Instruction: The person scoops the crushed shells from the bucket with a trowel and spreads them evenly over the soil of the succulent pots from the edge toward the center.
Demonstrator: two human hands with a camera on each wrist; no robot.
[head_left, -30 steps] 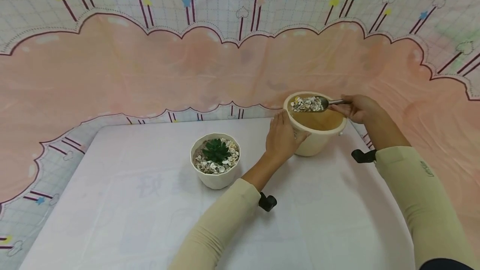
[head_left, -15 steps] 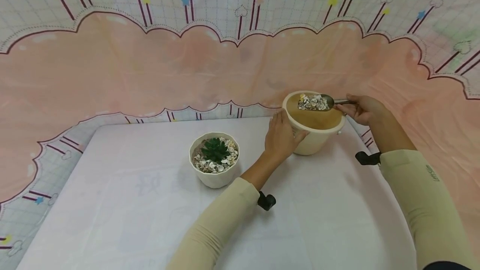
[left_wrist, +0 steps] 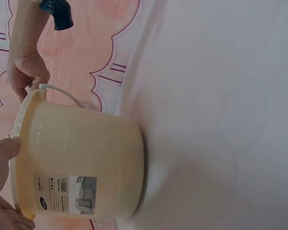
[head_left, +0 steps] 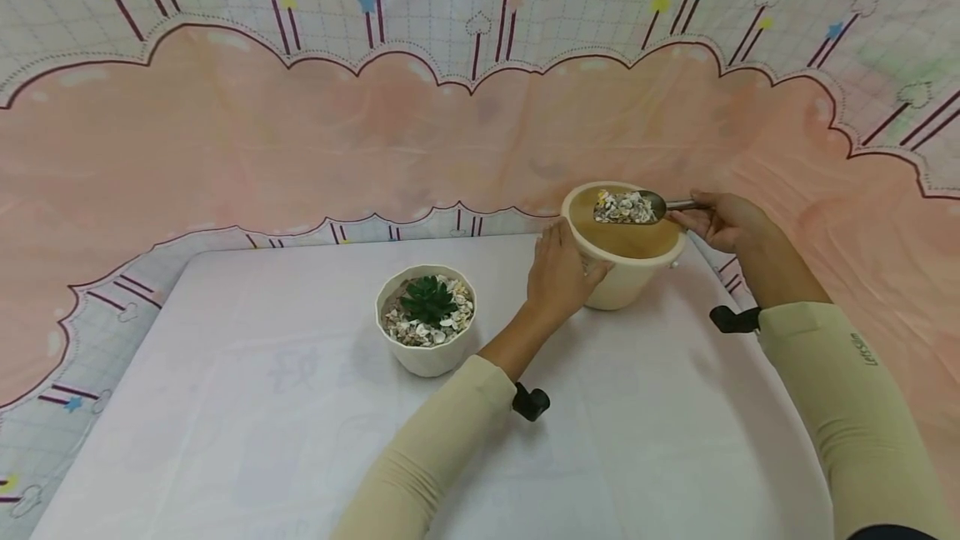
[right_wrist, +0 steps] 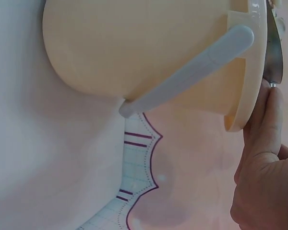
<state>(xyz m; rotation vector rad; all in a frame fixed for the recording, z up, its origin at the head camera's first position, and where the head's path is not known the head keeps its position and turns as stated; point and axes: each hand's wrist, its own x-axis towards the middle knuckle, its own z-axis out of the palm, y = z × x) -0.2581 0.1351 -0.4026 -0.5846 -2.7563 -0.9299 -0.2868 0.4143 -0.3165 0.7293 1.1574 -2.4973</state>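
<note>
On the right part of the table stands a cream bucket [head_left: 617,283] with a tan inside. My left hand [head_left: 561,273] holds its near left side, thumb and fingers spread around the rim in the left wrist view. My right hand [head_left: 727,222] pinches the handle of a metal scoop [head_left: 657,207], which lies level over the bucket's mouth. Pale, mixed chips [head_left: 622,208] heap up in the scoop. The right fingers [right_wrist: 269,117] come right at the rim in the right wrist view. Left of my hands sits a white pot [head_left: 429,361] with a green succulent [head_left: 428,300] in similar chips.
A white cloth covers the table [head_left: 247,423]. Behind it hangs a pink patterned curtain [head_left: 337,140], close to the bucket. The bucket's white carrying handle [right_wrist: 192,69] hangs down on its right side. A printed label [left_wrist: 65,194] is on the bucket's wall.
The loaded scoop and my right hand have shifted a little to the right over the bucket's mouth. My left hand stays on the bucket, and the view has drifted slightly.
</note>
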